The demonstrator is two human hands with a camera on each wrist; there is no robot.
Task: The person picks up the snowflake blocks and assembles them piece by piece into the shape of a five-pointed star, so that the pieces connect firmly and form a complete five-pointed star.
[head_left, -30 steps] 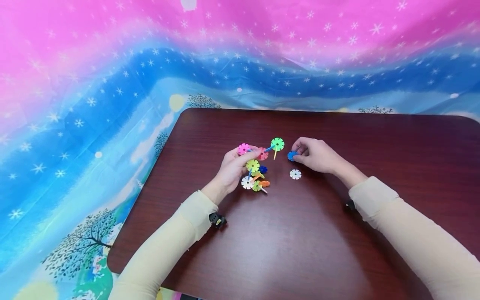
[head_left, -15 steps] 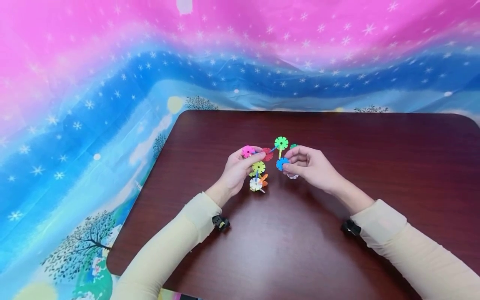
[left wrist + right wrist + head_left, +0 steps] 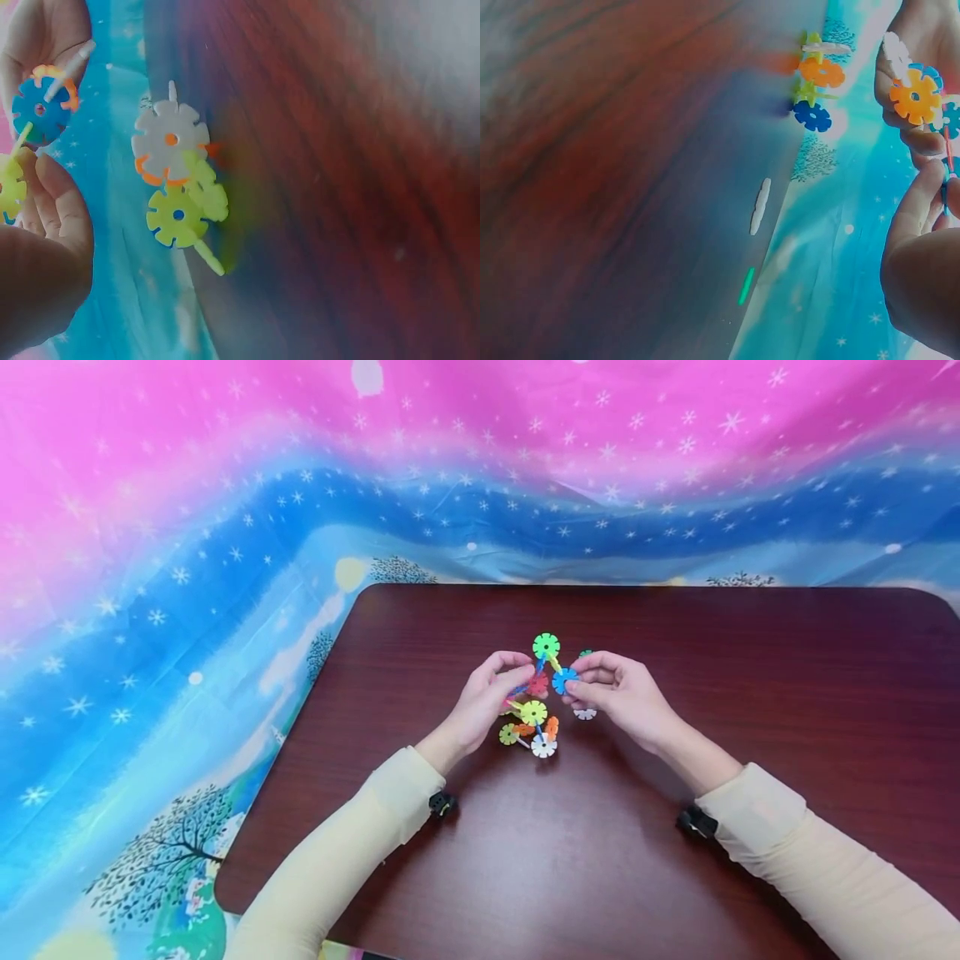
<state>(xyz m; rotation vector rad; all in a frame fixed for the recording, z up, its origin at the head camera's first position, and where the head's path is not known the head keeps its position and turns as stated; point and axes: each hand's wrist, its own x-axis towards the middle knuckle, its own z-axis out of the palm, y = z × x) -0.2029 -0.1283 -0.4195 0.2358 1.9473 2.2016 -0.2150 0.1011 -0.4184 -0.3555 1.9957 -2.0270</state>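
A cluster of snowflake discs joined by thin sticks hangs just above the dark wooden table. My left hand grips its upper left part, fingers curled round a red disc. A green disc tops the cluster, and a white disc sits lowest. My right hand pinches a blue disc and holds it against the cluster's right side. The left wrist view shows the white disc and a yellow-green disc hanging free, with the blue disc between both hands.
One loose white disc lies on the table under my right hand, edge-on in the right wrist view. A green piece peeks out behind my right fingers. A starry pink and blue cloth surrounds the table.
My right hand lifted the blue disc off the table and carried it left to the cluster. My left hand turned the cluster and shifted it right, bringing the white disc to the bottom.
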